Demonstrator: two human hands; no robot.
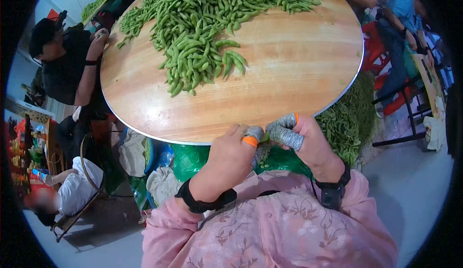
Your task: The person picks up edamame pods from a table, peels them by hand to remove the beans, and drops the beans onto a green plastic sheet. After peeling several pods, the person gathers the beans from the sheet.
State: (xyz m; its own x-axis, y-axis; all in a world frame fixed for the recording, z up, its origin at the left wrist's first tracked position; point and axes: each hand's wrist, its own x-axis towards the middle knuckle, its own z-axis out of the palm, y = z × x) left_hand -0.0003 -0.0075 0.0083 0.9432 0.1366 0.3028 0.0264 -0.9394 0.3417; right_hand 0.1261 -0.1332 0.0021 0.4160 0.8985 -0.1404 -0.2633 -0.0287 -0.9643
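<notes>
Nearest is the pink blouse (270, 220) of the person, and in front of it the two bare hands meet just beside the near edge of the table. The left hand (224, 157) has its fingers bent and brought together, and they pinch one green pod (265, 137) at its side. The right hand (313, 145) is also curled, with its fingertips at the other side of the same pod; how firmly each one presses, I cannot tell. So the pod lies between the two hands, touching both. Grey finger covers (292, 136) with orange bands wrap some fingers, and each wrist carries a black band.

Directly below the hands, small pale green pieces (263, 156) are visible near green plastic (188, 163), which spreads to both sides under the table edge. To the left stands a blue tub (153, 159) with some green content, partly hidden by greyish cloth (164, 185).

Beyond the hands, the round table (289, 85) bears a big heap of green pods (193, 36), well apart from the fingers. At right, a wide pile of green pods (345, 123) lies on the floor. Farther, a person in black (72, 65) is at the left side of the table, and a person in a blue shirt (401, 10) is at the right.
</notes>
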